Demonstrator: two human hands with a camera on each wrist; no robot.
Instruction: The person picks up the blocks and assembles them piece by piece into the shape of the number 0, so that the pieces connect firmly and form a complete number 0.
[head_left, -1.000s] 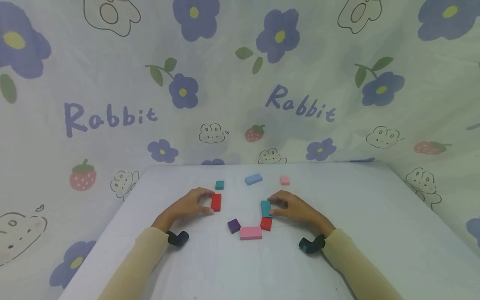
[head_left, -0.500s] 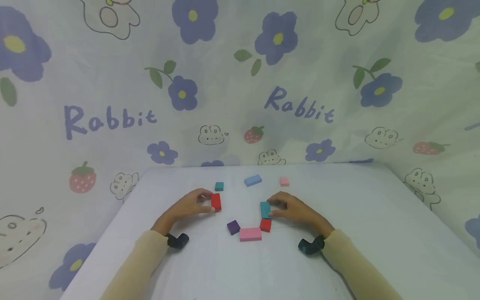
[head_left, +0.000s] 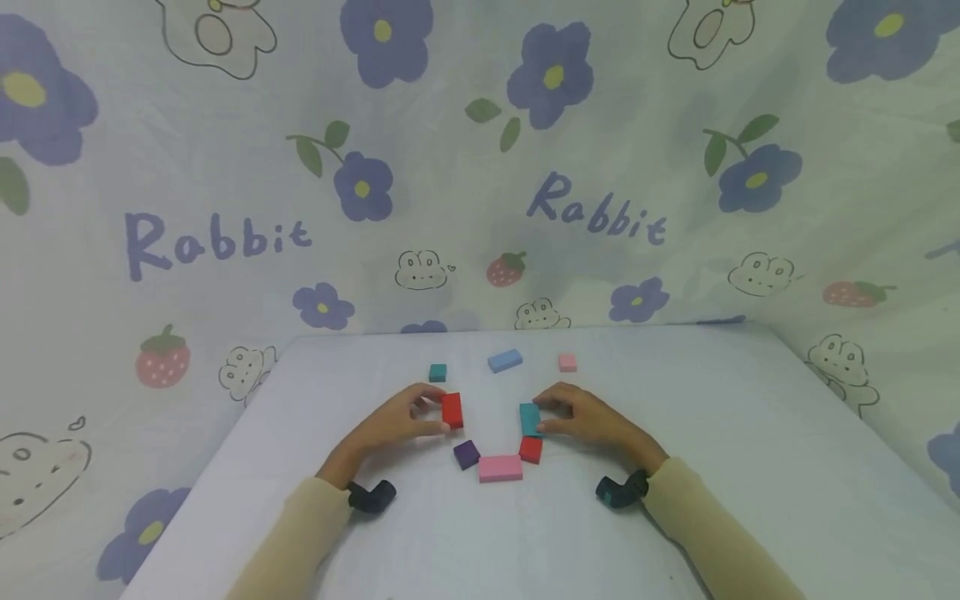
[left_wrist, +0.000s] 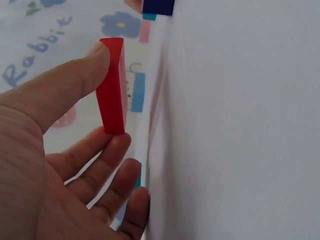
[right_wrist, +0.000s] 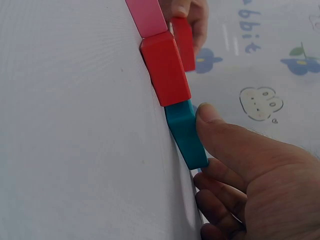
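My left hand [head_left: 405,417] pinches a long red block [left_wrist: 114,90] by its two ends, between thumb and fingers; in the left wrist view it hangs above the table. My right hand [head_left: 588,415] grips a teal block [right_wrist: 186,132] at its ends while it lies on the table. That teal block meets a small red block [right_wrist: 167,70], which touches a long pink block [head_left: 500,468]. At the pink block's left corner sits a purple block [head_left: 467,454], turned at an angle. The left hand is just above and left of the purple block.
Farther back on the white table [head_left: 675,375] lie a small teal block [head_left: 438,372], a blue block [head_left: 506,361] and a small light pink block [head_left: 567,362]. A printed cloth [head_left: 450,167] hangs behind the table.
The left hand has carried the long red block to the right, nearer the purple block. The right hand stays on the teal block.
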